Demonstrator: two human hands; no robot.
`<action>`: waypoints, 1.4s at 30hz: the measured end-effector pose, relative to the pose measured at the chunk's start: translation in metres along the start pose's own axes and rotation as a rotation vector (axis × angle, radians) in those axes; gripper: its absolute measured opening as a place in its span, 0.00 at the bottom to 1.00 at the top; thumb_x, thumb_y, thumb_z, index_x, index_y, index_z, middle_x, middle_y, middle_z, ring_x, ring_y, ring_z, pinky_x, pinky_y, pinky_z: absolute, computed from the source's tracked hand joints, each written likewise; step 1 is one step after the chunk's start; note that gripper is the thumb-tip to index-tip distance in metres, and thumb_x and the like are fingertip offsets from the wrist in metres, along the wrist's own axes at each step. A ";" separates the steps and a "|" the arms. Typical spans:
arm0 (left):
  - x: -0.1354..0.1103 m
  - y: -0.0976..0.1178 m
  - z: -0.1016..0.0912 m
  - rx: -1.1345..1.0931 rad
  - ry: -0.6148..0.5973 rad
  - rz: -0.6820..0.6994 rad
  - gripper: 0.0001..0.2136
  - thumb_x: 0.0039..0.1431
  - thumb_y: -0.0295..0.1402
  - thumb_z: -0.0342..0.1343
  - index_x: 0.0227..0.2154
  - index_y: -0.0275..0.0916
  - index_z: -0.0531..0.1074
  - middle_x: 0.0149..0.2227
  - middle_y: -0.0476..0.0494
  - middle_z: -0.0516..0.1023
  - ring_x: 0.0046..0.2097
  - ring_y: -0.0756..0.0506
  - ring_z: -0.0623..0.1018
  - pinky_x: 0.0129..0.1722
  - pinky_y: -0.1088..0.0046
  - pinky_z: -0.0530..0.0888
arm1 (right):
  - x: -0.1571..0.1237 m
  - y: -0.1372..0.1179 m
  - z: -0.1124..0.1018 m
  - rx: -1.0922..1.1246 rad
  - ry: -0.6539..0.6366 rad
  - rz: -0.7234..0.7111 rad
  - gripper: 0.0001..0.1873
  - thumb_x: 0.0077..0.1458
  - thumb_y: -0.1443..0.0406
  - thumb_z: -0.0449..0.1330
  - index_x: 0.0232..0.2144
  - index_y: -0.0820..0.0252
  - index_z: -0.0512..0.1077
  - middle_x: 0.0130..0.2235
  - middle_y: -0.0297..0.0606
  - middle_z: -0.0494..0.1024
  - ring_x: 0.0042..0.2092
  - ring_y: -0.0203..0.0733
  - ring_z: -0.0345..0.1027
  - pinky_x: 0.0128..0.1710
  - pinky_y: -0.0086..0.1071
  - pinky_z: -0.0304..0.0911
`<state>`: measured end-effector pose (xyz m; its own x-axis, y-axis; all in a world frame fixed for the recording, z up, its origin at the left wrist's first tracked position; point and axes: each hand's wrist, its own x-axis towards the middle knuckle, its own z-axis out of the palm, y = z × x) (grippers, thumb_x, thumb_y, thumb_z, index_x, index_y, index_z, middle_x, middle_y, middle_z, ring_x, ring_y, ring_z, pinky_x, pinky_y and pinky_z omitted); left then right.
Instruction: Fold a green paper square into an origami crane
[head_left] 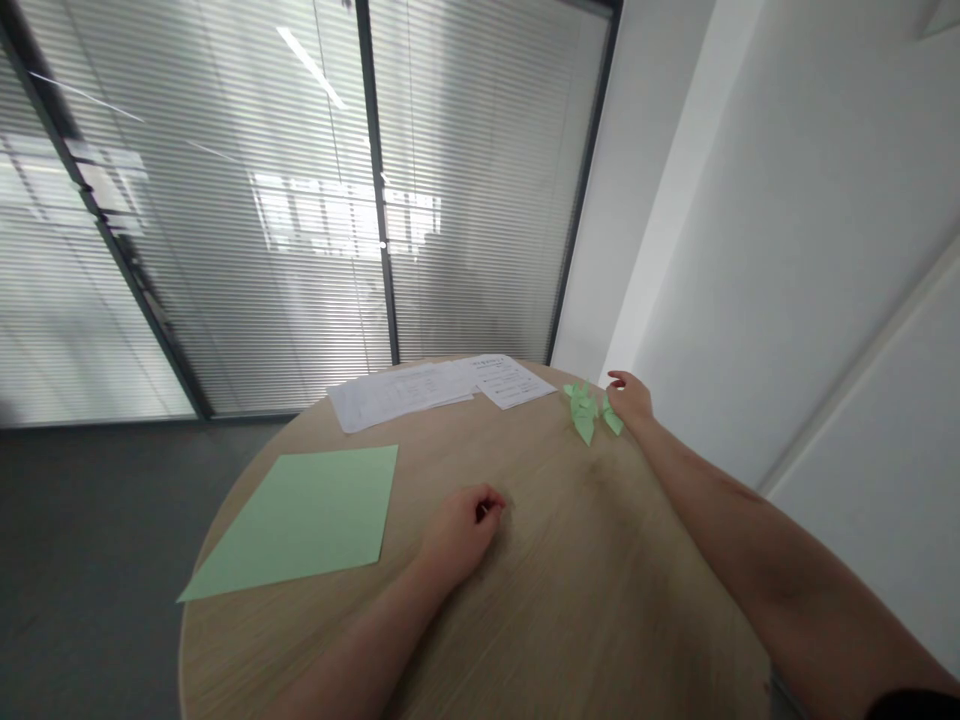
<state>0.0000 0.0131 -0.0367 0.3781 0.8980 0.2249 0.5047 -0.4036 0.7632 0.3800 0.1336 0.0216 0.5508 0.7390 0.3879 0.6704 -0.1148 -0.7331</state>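
My left hand rests on the wooden table with its fingers curled in and thumb near the forefinger; nothing shows in it. To its left lies a flat sheet of light green paper. My right hand reaches to the far right edge of the table, its fingers closed at the top of a small folded green paper piece, partly hidden by the hand. Just left of that piece stands a cluster of pointed folded green paper, close beside it.
The round wooden table has its edge close to the right arm. White printed papers overlap at the far side. Beyond are glass panels with blinds, and a white wall stands to the right.
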 end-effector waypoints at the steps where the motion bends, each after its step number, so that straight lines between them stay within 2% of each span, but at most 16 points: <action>1: 0.000 0.001 -0.003 -0.003 0.007 0.016 0.09 0.58 0.31 0.53 0.33 0.40 0.80 0.32 0.43 0.82 0.34 0.43 0.78 0.36 0.68 0.70 | -0.006 -0.005 -0.004 0.026 0.062 -0.013 0.20 0.61 0.69 0.56 0.54 0.61 0.74 0.50 0.47 0.78 0.54 0.51 0.70 0.55 0.41 0.64; 4: 0.002 0.002 -0.024 0.108 0.084 0.058 0.10 0.59 0.30 0.52 0.34 0.40 0.79 0.35 0.41 0.82 0.38 0.42 0.79 0.40 0.67 0.72 | -0.039 -0.019 -0.008 0.118 0.141 -0.042 0.27 0.57 0.68 0.50 0.58 0.63 0.70 0.52 0.49 0.77 0.47 0.50 0.72 0.48 0.40 0.66; 6: 0.004 0.001 -0.046 0.307 0.206 0.053 0.12 0.63 0.31 0.50 0.38 0.39 0.79 0.41 0.38 0.82 0.46 0.39 0.78 0.49 0.63 0.72 | -0.073 -0.028 -0.005 0.185 0.071 -0.079 0.26 0.53 0.67 0.51 0.53 0.62 0.74 0.46 0.46 0.80 0.38 0.47 0.72 0.40 0.38 0.66; 8: 0.005 -0.005 -0.070 0.543 0.281 -0.028 0.14 0.65 0.33 0.49 0.41 0.39 0.79 0.48 0.35 0.81 0.52 0.35 0.76 0.55 0.57 0.69 | -0.113 -0.038 0.002 0.243 -0.066 -0.136 0.23 0.49 0.68 0.52 0.45 0.59 0.78 0.37 0.40 0.81 0.33 0.45 0.70 0.34 0.35 0.65; 11: 0.005 -0.019 -0.095 0.800 0.259 -0.277 0.18 0.62 0.34 0.50 0.52 0.38 0.76 0.57 0.29 0.76 0.59 0.27 0.71 0.55 0.46 0.69 | -0.168 -0.054 0.013 0.298 -0.287 -0.231 0.17 0.43 0.70 0.55 0.33 0.55 0.81 0.31 0.35 0.79 0.31 0.42 0.69 0.33 0.33 0.64; 14: 0.004 -0.028 -0.102 0.836 0.091 -0.440 0.19 0.66 0.38 0.46 0.50 0.35 0.76 0.55 0.23 0.75 0.58 0.24 0.72 0.51 0.41 0.70 | -0.199 -0.073 0.025 0.317 -0.464 -0.251 0.16 0.44 0.71 0.56 0.32 0.54 0.81 0.25 0.32 0.76 0.25 0.38 0.66 0.26 0.30 0.60; 17: 0.000 -0.019 -0.089 0.883 0.054 -0.370 0.20 0.68 0.35 0.42 0.49 0.32 0.76 0.53 0.21 0.76 0.56 0.24 0.74 0.48 0.45 0.72 | -0.204 -0.087 0.038 0.324 -0.550 -0.225 0.17 0.49 0.70 0.55 0.35 0.55 0.81 0.28 0.34 0.80 0.26 0.38 0.70 0.23 0.27 0.59; 21: -0.011 0.014 -0.047 0.875 -0.033 -0.137 0.16 0.66 0.34 0.48 0.48 0.38 0.78 0.51 0.29 0.78 0.55 0.29 0.75 0.50 0.50 0.72 | -0.195 -0.083 0.050 0.292 -0.498 -0.210 0.20 0.58 0.69 0.49 0.46 0.57 0.78 0.43 0.41 0.83 0.33 0.40 0.75 0.25 0.28 0.63; 24: -0.023 0.041 -0.012 0.796 -0.112 0.006 0.13 0.64 0.33 0.51 0.43 0.39 0.80 0.47 0.31 0.80 0.52 0.30 0.77 0.46 0.54 0.74 | -0.192 -0.067 0.049 0.217 -0.460 -0.273 0.20 0.54 0.73 0.53 0.44 0.57 0.79 0.43 0.42 0.83 0.40 0.43 0.76 0.39 0.33 0.69; 27: -0.025 0.061 0.003 0.707 -0.245 0.091 0.11 0.62 0.30 0.53 0.40 0.40 0.81 0.43 0.34 0.82 0.50 0.33 0.79 0.45 0.60 0.75 | -0.190 -0.054 0.041 0.131 -0.485 -0.350 0.19 0.54 0.73 0.56 0.43 0.55 0.81 0.43 0.41 0.84 0.44 0.45 0.76 0.48 0.37 0.68; 29: -0.017 0.066 -0.003 0.694 -0.258 0.070 0.10 0.61 0.32 0.56 0.40 0.42 0.82 0.43 0.37 0.82 0.46 0.37 0.81 0.45 0.64 0.75 | -0.189 -0.052 0.034 0.065 -0.528 -0.391 0.17 0.56 0.71 0.57 0.44 0.57 0.81 0.45 0.43 0.84 0.46 0.47 0.76 0.51 0.38 0.68; 32: 0.006 0.057 -0.033 0.757 -0.137 -0.025 0.15 0.66 0.29 0.47 0.41 0.35 0.81 0.44 0.29 0.81 0.47 0.33 0.81 0.47 0.56 0.74 | -0.189 -0.055 0.022 -0.035 -0.626 -0.468 0.17 0.56 0.69 0.60 0.46 0.61 0.81 0.50 0.47 0.83 0.52 0.50 0.75 0.57 0.40 0.64; 35: 0.023 0.028 -0.068 0.764 -0.126 -0.059 0.14 0.66 0.32 0.50 0.45 0.35 0.80 0.49 0.29 0.80 0.52 0.33 0.79 0.53 0.56 0.72 | -0.193 -0.060 0.010 -0.126 -0.713 -0.531 0.16 0.59 0.65 0.59 0.47 0.60 0.81 0.51 0.49 0.82 0.53 0.52 0.74 0.57 0.41 0.63; 37: 0.025 0.006 -0.086 0.738 -0.181 -0.046 0.12 0.65 0.34 0.54 0.45 0.38 0.80 0.49 0.35 0.81 0.52 0.38 0.79 0.54 0.64 0.71 | -0.197 -0.061 0.005 -0.178 -0.762 -0.567 0.15 0.60 0.61 0.60 0.45 0.59 0.82 0.48 0.48 0.83 0.51 0.53 0.75 0.55 0.40 0.63; 39: 0.023 -0.013 -0.097 0.713 -0.236 -0.039 0.11 0.62 0.35 0.57 0.42 0.39 0.81 0.46 0.40 0.82 0.48 0.41 0.80 0.51 0.69 0.72 | -0.201 -0.062 0.001 -0.225 -0.793 -0.600 0.16 0.59 0.57 0.62 0.43 0.59 0.82 0.48 0.49 0.82 0.50 0.55 0.74 0.53 0.41 0.63; 42: 0.020 -0.028 -0.100 0.700 -0.258 -0.031 0.13 0.58 0.39 0.62 0.44 0.39 0.80 0.47 0.39 0.81 0.50 0.40 0.79 0.52 0.67 0.72 | -0.206 -0.061 0.000 -0.287 -0.791 -0.614 0.22 0.55 0.53 0.66 0.46 0.61 0.80 0.50 0.52 0.80 0.53 0.58 0.72 0.54 0.44 0.62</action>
<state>-0.0838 0.0602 0.0072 0.4826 0.8758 -0.0053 0.8615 -0.4736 0.1832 0.2259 -0.0116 -0.0137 -0.3391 0.9358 0.0967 0.8750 0.3515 -0.3328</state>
